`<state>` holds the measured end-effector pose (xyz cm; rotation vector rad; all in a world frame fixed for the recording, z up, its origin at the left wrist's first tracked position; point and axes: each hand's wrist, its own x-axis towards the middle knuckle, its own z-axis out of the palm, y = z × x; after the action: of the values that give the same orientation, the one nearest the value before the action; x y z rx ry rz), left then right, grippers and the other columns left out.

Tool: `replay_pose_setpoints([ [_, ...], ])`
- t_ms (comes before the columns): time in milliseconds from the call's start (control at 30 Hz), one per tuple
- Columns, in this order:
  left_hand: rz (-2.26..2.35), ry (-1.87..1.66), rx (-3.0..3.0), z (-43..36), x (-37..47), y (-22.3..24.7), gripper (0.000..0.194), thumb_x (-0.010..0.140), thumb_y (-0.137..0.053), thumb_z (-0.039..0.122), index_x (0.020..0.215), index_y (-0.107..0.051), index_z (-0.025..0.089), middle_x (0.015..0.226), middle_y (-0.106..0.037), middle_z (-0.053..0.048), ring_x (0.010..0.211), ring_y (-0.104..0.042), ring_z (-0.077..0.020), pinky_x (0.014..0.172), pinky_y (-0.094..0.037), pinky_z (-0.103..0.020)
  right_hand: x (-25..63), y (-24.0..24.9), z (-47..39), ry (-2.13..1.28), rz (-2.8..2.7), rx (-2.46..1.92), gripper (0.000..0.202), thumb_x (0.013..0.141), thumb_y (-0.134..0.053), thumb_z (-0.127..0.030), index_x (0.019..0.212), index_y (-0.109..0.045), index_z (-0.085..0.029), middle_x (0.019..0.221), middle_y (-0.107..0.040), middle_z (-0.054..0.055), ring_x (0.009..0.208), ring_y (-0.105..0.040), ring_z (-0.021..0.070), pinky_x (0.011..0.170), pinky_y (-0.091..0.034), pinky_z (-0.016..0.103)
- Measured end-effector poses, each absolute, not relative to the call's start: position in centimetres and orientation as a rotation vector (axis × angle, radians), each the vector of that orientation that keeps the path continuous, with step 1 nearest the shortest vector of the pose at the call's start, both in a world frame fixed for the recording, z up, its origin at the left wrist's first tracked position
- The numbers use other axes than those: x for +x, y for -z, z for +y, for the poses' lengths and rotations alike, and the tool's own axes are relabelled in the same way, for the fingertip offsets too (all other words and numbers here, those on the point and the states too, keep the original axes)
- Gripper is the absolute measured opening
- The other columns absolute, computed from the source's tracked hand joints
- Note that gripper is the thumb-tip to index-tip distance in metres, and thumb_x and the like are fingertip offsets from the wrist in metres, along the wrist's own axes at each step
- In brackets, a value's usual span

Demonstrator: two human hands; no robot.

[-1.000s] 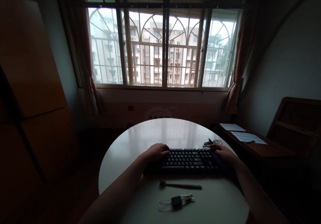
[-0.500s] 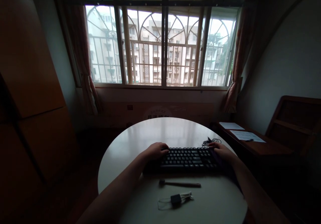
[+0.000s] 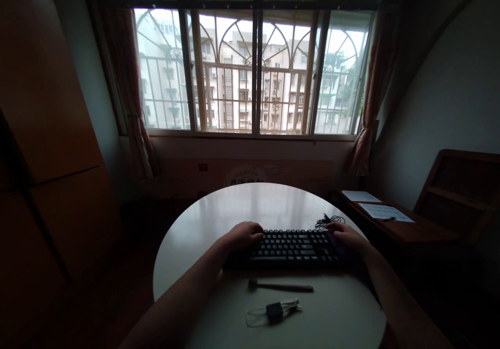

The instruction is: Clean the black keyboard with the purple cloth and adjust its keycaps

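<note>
The head view has a wide window with metal bars (image 3: 257, 73) at the back. Below it is a round, shiny white table (image 3: 219, 208). A long black keyboard with many small keys (image 3: 295, 246) lies flat on the table, between two bare hands. A dark purple cloth (image 3: 336, 242) is at its right end. The left hand (image 3: 245, 234) bends over the far left corner; I cannot tell if it grips. The right hand (image 3: 349, 237) is on the cloth, fingers close together; I cannot tell how tight. Nearer lies a thin brush with dark bristles (image 3: 283, 287), then a small black block with wire loops (image 3: 274, 310). A coiled black cord (image 3: 330, 221) sits just behind the keyboard.
</note>
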<state>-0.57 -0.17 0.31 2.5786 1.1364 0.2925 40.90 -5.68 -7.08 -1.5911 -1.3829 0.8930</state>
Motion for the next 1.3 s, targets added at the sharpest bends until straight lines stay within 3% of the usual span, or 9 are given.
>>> replay_pose_setpoints([
  [267, 1.141, -0.281, 2.585, -0.3, -0.6, -0.5, 0.034, 0.087, -0.053, 0.043, 0.113, -0.068, 0.026, 0.115, -0.068, -0.004, 0.105, -0.061, -0.0245, 0.086, -0.046, -0.031, 41.4, 7.7, -5.0, -0.824, -1.419, -1.576, 0.048, 0.055, -0.046, -0.013, 0.097, -0.069, -0.019, 0.102, -0.072, 0.006, 0.099, -0.066, 0.0250, 0.090, -0.050, 0.034],
  [567, 1.142, -0.279, 2.583, -0.2, -0.7, -0.4, 0.035, 0.087, -0.053, 0.044, 0.113, -0.068, 0.026, 0.116, -0.067, -0.004, 0.106, -0.060, -0.0246, 0.087, -0.046, -0.031, 40.4, 6.7, -5.9, -0.878, -1.398, -1.621, 0.034, 0.067, -0.056, -0.023, 0.099, -0.068, -0.019, 0.099, -0.072, 0.007, 0.092, -0.068, 0.0248, 0.080, -0.053, 0.032],
  [933, 1.139, -0.276, 2.578, -0.3, -0.7, -0.5, 0.034, 0.087, -0.053, 0.044, 0.112, -0.068, 0.026, 0.116, -0.068, -0.004, 0.106, -0.061, -0.0248, 0.088, -0.046, -0.031, 41.3, 7.6, -5.1, -0.780, -1.459, -1.614, 0.034, 0.066, -0.054, -0.022, 0.096, -0.069, -0.020, 0.101, -0.072, 0.005, 0.100, -0.066, 0.0257, 0.093, -0.048, 0.036],
  [1300, 1.131, -0.286, 2.597, 0.0, -0.7, -0.2, 0.035, 0.086, -0.053, 0.044, 0.113, -0.068, 0.026, 0.116, -0.068, -0.004, 0.105, -0.060, -0.0247, 0.087, -0.046, -0.031, 41.4, 7.7, -5.2, -0.840, -1.429, -1.604, 0.033, 0.066, -0.055, -0.023, 0.096, -0.068, -0.020, 0.098, -0.072, 0.005, 0.095, -0.068, 0.0248, 0.087, -0.051, 0.034],
])
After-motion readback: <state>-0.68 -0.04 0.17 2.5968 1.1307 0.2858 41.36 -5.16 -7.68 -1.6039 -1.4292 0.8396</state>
